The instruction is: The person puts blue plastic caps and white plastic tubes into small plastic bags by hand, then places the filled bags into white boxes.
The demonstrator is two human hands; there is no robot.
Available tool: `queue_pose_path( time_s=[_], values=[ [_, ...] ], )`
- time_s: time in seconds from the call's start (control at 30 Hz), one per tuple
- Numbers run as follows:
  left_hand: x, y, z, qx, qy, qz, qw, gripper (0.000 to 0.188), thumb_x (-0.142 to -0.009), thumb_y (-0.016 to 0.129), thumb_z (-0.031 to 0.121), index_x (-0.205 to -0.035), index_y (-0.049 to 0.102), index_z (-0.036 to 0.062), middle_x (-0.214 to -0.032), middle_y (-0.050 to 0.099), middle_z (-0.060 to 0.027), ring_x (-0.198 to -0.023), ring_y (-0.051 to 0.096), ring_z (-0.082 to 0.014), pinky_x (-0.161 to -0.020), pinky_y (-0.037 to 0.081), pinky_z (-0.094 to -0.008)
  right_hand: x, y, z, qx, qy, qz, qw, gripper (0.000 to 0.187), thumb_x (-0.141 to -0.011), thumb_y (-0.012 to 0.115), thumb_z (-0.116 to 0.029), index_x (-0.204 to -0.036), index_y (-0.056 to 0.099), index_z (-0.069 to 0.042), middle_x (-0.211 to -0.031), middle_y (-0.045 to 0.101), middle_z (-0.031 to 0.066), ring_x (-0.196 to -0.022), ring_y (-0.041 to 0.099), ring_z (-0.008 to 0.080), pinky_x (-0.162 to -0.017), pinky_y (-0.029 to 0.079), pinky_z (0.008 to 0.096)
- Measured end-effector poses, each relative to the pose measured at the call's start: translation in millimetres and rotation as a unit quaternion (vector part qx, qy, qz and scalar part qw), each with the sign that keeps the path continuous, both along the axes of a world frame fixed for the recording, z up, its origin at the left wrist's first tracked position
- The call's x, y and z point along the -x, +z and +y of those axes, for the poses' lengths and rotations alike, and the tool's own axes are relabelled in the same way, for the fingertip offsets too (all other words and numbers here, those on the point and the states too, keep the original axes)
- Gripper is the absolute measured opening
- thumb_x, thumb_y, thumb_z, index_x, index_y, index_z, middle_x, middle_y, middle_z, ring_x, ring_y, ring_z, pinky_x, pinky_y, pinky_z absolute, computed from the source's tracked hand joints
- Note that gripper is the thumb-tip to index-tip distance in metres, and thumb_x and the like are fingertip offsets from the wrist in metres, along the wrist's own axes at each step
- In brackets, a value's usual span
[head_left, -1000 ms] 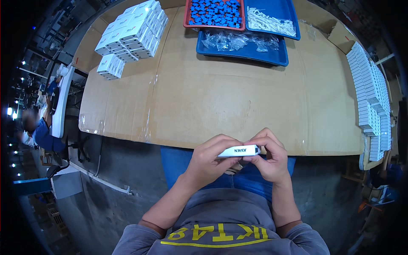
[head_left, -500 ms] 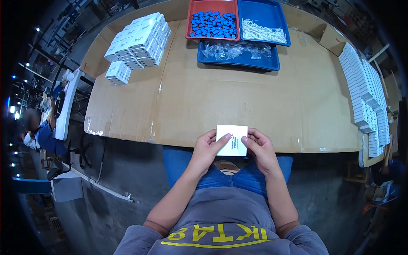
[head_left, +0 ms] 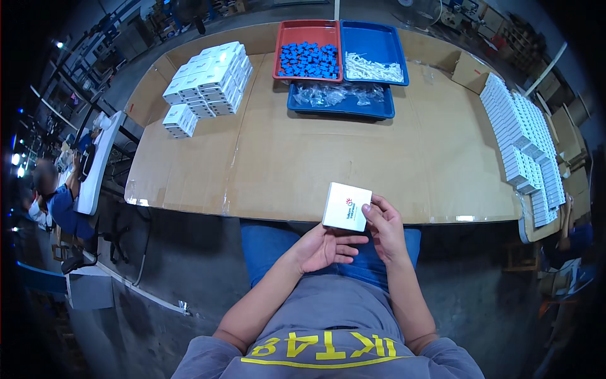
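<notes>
Now holding box [head_left: 347, 206] mainly by right hand [head_left: 387, 232]

Pinched between both hands half a second ago; now gripped at right edge, thumb on top face. Just body-side of box: left hand [head_left: 319, 250], off top face, palm up, fingers spread; can't tell if touching underneath. Likely leaves left hand free, right taking the weight. Held near front edge of bench [head_left: 284, 174], slightly turned.

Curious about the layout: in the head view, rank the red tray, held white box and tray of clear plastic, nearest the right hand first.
1. White box: in the right hand.
2. Tray of clear plastic: ahead.
3. Red tray: beyond, leftward.
</notes>
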State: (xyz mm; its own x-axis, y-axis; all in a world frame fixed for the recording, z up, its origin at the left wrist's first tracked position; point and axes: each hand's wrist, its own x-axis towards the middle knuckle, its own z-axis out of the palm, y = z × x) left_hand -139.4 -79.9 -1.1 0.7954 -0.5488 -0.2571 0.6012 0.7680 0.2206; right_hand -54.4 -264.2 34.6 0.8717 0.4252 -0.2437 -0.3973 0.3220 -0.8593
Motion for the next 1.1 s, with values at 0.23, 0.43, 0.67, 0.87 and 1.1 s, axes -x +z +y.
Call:
queue_pose_path(
  time_s=[0.23, 0.43, 0.67, 0.87, 1.1],
  values=[
    [3, 12, -2, 0.117, 0.065, 0.026, 0.991, 0.049, -0.113, 0.047, 0.036, -0.147, 0.05, 0.0013, -0.131, 0.068, -0.019, -0.105, 0.074, -0.026, -0.089, 0.063, -0.0394, -7, -3, -3, -0.011, 0.053, -0.049, 0.997, 0.046, -0.105, 0.061, -0.009, -0.149, 0.052, 0.003, -0.133, 0.068, 0.0166, -0.121, 0.066, 0.0203, -0.1, 0.054, 0.0326],
    [-10, 41, -12, -0.346, 0.275, -0.018, 0.897, 0.034, -0.101, 0.069, 0.012, -0.131, 0.059, 0.0002, -0.12, 0.071, -0.0122, -0.099, 0.074, -0.0204, -0.081, 0.062, -0.032, -20, -2, -31, 0.043, -0.034, -0.116, 0.992, 0.052, -0.102, 0.058, -0.002, -0.153, 0.047, -0.001, -0.146, 0.059, 0.0182, -0.13, 0.062, 0.0261, -0.107, 0.052, 0.0368],
    [-12, 56, -21, -0.758, 0.281, -0.255, 0.53, 0.03, -0.09, 0.081, 0.013, -0.112, 0.07, -0.0029, -0.102, 0.067, -0.0083, -0.087, 0.067, -0.0189, -0.077, 0.053, -0.0306, 0, 28, -5, 0.277, 0.036, -0.503, 0.818, 0.091, -0.077, 0.084, -0.007, -0.158, 0.042, -0.009, -0.167, 0.027, 0.0251, -0.151, 0.037, 0.0431, -0.119, 0.041, 0.0505],
    [-22, 61, -32, -0.781, 0.282, -0.318, 0.457, 0.034, -0.084, 0.084, 0.015, -0.11, 0.069, -0.0035, -0.101, 0.062, -0.013, -0.09, 0.065, -0.0277, -0.077, 0.053, -0.0364, -18, 10, -4, 0.247, -0.034, -0.589, 0.769, 0.09, -0.072, 0.082, -0.005, -0.153, 0.045, -0.011, -0.164, 0.032, 0.0264, -0.15, 0.037, 0.0473, -0.118, 0.042, 0.0523],
    [-22, 41, -10, -0.682, 0.265, -0.297, 0.614, 0.065, -0.092, 0.077, 0.017, -0.148, 0.05, -0.0017, -0.117, 0.062, -0.0144, -0.105, 0.063, -0.0243, -0.096, 0.051, -0.0373, -34, -2, 8, 0.232, -0.005, -0.53, 0.815, 0.096, -0.068, 0.089, -0.015, -0.152, 0.042, -0.005, -0.151, 0.047, 0.0231, -0.141, 0.048, 0.0412, -0.118, 0.041, 0.0487]
  ],
)
